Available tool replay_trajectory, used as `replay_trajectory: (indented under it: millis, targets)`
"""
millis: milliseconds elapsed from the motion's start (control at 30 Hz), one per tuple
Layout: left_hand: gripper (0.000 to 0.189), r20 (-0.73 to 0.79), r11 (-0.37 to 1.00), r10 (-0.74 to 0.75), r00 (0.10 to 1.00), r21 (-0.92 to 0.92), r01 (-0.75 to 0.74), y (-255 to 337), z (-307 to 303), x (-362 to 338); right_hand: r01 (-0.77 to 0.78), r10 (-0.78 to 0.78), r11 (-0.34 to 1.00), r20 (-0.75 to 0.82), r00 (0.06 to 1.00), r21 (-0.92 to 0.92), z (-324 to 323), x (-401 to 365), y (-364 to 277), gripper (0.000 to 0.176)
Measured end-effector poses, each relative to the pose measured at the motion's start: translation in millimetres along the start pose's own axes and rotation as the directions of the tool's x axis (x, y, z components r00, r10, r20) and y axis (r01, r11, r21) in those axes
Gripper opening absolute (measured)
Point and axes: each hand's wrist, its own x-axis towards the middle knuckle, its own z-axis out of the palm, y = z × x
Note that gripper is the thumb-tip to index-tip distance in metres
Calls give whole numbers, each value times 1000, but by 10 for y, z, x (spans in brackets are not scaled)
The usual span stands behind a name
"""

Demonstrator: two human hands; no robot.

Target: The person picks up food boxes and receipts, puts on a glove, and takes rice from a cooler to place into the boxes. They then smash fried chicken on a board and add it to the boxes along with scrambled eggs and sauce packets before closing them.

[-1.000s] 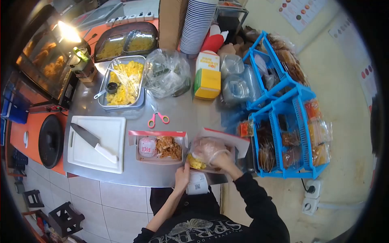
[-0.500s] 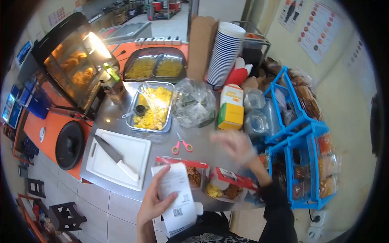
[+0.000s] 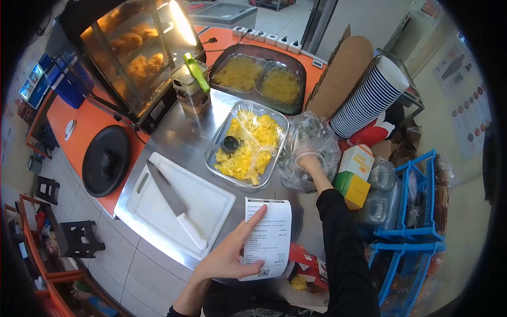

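My left hand (image 3: pixel 232 254) is closed on a long white printed receipt (image 3: pixel 272 227), held upright near my body with fingers in front and behind. My right hand (image 3: pixel 310 161) reaches into a clear plastic bag (image 3: pixel 323 132) with dark green contents; the plastic hides its fingers. Left of the bag stands a glass tray (image 3: pixel 211 166) of yellow scrambled egg (image 3: pixel 259 132), partly under cling film, with a small black cup (image 3: pixel 230 144) in it. A red food box (image 3: pixel 306 259) with yellow food sits below the receipt, partly covered by it.
A knife (image 3: pixel 169 193) lies on the white cutting board (image 3: pixel 216 198) at left. A black lid (image 3: pixel 108 164) and a lit food warmer (image 3: pixel 132 63) stand beyond. At right are stacked paper cups (image 3: pixel 364 98), a yellow-green box (image 3: pixel 355 179), clear containers (image 3: pixel 377 206) and blue baskets (image 3: pixel 417 232).
My right hand has moved from above the red boxes forward into the plastic bag. The receipt has come up in my left hand. The view has shifted, and the scissors no longer show.
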Motion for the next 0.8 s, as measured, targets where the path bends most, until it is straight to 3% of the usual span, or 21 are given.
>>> replay_trajectory:
  millis: [33, 67, 133, 267, 333, 367, 433, 500, 533, 567, 600, 633, 700, 733, 800]
  targets:
    - [96, 2, 1000, -7, 1000, -3, 7, -33, -50, 46, -40, 49, 992, 77, 996, -119, 89, 133, 51, 42]
    - [97, 5, 1000, -14, 1000, -6, 14, -52, -96, 91, -45, 54, 992, 78, 995, -114, 55, 190, 87, 42]
    - [97, 18, 998, -45, 999, -46, 46, -61, -150, 160, 250, -250, 968, -121, 961, -20, 18, 180, 192, 49]
    - [98, 53, 995, -44, 998, -91, 49, -112, -202, 242, 289, -247, 950, -278, 928, 120, 316, 204, 489, 34]
    - [97, 50, 985, -57, 997, -161, 64, -85, -187, 252, -9, 21, 997, -170, 985, 72, 157, 25, 365, 32]
    - [96, 46, 971, -73, 996, -223, 82, -66, -160, 229, -12, 23, 997, -166, 986, 70, 179, -23, 359, 32]
    - [95, 52, 966, -94, 994, -237, 103, -43, -107, 139, -62, 194, 893, -256, 947, 446, 80, -30, 410, 35]
    - [93, 92, 970, -75, 993, -226, 95, -11, -82, 70, -127, 265, 906, -309, 913, 403, 9, -59, 324, 36]
    - [90, 43, 982, -16, 999, -189, 24, -21, -63, -2, -186, 312, 912, -325, 893, 366, -67, -87, 274, 36]
    - [88, -8, 987, 35, 999, -158, -36, -31, -17, -78, -214, 327, 907, -288, 900, 363, -183, -157, 244, 35]
    - [87, -58, 968, -3, 998, -249, -11, -7, 25, -150, -249, 350, 895, -238, 906, 371, -205, -265, 193, 33]
    - [87, -24, 971, 11, 1000, -237, -17, -48, 50, -223, -272, 380, 886, -255, 889, 375, -254, -336, 169, 33]
    - [82, -109, 974, 127, 986, -172, -145, -148, 115, -322, -57, 311, 821, -361, 879, 568, -345, -438, 292, 30]
    - [80, -122, 965, 86, 989, -238, -113, -161, 148, -394, -73, 332, 819, -367, 869, 569, -359, -581, 337, 30]
    - [78, -150, 966, 89, 985, -228, -122, -190, 215, -462, -45, 430, 660, -327, 842, 750, -515, -769, 325, 19]
